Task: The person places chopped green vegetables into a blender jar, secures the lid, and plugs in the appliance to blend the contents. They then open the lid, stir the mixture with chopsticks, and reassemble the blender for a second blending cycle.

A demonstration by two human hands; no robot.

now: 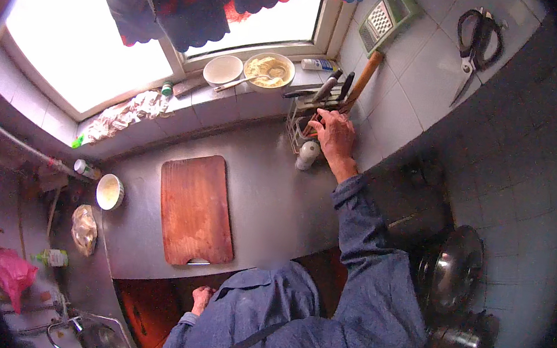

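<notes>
My right hand (334,131) reaches over a wire utensil rack (299,123) at the corner of the counter, its fingers bent above some thin sticks. Whether it grips any of them cannot be made out. Knife handles (328,85) and a wooden handle (364,79) rise from the rack behind the hand, and a white bottle (308,155) stands before it. Low beside my body, my left hand (202,297) hangs with its fingers curled; its palm is hidden. A wooden cutting board (198,209) lies flat on the metal counter (271,198).
On the window sill are an empty bowl (223,70), a bowl of pale yellow mixture (279,68) with a spoon, and a crumpled cloth (127,113). A striped bowl (109,192) stands left. Scissors (473,57) and a green grater (385,22) hang on the tiled wall. A sink (107,340) is lower left.
</notes>
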